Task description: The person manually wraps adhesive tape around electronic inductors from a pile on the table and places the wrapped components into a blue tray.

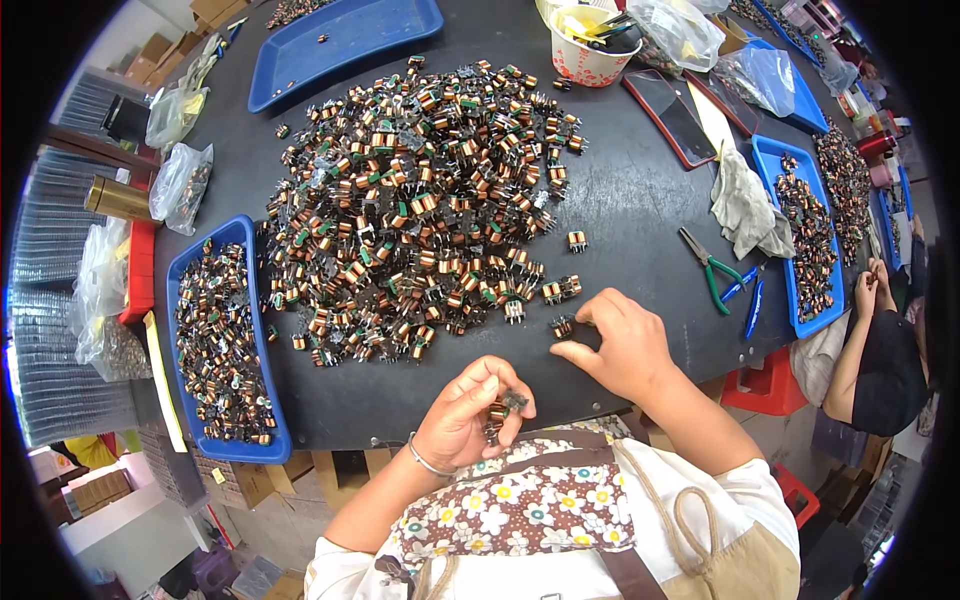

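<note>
The left hand (pixel 468 412) is curled nearly closed, its fingers bunched around a small clutch of copper-wound coil parts (pixel 497 410) held just off the table's near edge, above the floral apron (pixel 520 510). The right hand (pixel 620 345) is partly open and rests palm-down on the table — thumb and forefinger pinch one single coil (pixel 562 326) that lies on the surface. The left wrist wears a thin bracelet (pixel 428 462); both forearms come up from the lower edge, the right one angled in from the right.

The black table (pixel 640 200) carries a big heap of coils (pixel 420 200) just beyond the hands. A blue tray (pixel 225 340) filled with coils sits to the left, another blue tray (pixel 345 35) lies at the far side, and green-handled pliers (pixel 712 268) rest to the right beside a grey cloth (pixel 745 205). Another person's hands (pixel 870 285) work at the right edge.
</note>
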Tool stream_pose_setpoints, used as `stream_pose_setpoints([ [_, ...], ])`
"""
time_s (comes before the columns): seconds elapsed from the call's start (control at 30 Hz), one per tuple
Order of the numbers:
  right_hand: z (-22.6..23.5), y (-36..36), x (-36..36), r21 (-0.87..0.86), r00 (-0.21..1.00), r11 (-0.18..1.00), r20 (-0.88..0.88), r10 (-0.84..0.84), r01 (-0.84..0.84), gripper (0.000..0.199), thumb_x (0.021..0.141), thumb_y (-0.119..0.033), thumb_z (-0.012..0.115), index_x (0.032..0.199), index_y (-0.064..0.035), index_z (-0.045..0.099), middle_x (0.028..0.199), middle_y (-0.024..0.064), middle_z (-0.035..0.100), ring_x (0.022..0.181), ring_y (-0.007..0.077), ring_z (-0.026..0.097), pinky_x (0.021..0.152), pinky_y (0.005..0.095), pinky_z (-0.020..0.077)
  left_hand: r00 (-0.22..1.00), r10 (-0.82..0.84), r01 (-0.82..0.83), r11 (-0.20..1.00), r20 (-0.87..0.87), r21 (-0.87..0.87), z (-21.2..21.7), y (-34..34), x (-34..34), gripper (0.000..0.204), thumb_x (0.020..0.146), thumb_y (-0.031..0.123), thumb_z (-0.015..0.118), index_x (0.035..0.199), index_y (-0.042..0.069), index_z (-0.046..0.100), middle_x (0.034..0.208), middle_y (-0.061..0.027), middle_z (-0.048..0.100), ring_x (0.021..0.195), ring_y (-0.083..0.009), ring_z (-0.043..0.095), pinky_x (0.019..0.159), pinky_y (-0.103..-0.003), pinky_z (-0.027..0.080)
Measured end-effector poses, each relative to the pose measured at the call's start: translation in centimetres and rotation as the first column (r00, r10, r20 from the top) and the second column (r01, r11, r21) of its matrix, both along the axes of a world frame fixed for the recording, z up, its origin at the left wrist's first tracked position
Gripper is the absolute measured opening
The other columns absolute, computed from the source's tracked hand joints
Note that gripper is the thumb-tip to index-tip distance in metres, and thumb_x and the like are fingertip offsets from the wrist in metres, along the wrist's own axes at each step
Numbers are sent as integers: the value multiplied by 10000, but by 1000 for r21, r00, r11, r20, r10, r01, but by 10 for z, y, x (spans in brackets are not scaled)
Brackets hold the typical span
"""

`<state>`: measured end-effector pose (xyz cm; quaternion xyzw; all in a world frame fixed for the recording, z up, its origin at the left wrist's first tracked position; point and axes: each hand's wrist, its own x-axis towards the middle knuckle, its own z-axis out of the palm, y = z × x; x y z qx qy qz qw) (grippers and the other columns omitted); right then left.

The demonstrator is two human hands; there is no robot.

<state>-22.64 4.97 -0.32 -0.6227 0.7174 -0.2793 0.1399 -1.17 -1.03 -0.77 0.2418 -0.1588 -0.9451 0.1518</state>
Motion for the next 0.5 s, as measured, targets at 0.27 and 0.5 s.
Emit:
stream_pose_setpoints([
  [0.27,6,2,5,156,923,979,380,62,-130,132,740,-111,692,784,-4,628,722,88,591,619,194,590,552,299,468,968,-53,86,988,247,-127,2,1,-7,190,913,173,550,1058,55,517,806,-68,576,614,-113,547,399,-201,381],
  [0.5,7,-4,-3,-71,908,980,368,201,-188,46,765,-59,657,809,-49,665,789,98,623,698,248,622,618,329,499,970,-36,79,983,242,-167,3,3,-15,224,917,147,546,1125,65,528,963,-110,629,645,-97,572,420,-184,409],
])
